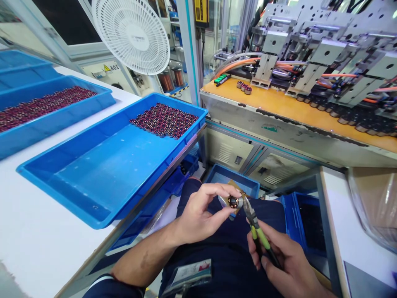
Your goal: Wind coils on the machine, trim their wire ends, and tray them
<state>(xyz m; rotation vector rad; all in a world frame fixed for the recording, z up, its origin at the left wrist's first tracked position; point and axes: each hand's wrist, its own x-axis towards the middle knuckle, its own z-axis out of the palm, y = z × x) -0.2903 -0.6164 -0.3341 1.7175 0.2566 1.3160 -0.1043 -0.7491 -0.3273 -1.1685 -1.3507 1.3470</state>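
Note:
Between the thumb and fingers of my left hand [203,213] is a small round motor stator [235,202], its copper windings turned toward me. My right hand [283,256] is closed around a pair of cutting pliers [257,227] with green and black handles. The jaws of the pliers point up and sit right beside the stator's edge; whether they touch it or grip a wire, I cannot tell. Both hands are above my lap.
On the left table [40,207] stands a long blue tray [102,161] with many small stators [167,120] at its far end. Another filled tray [56,124] lies beyond. A white fan [132,35] stands behind. Machinery [313,54] rises over an orange bench [279,99]. A blue bin [305,223] is low right.

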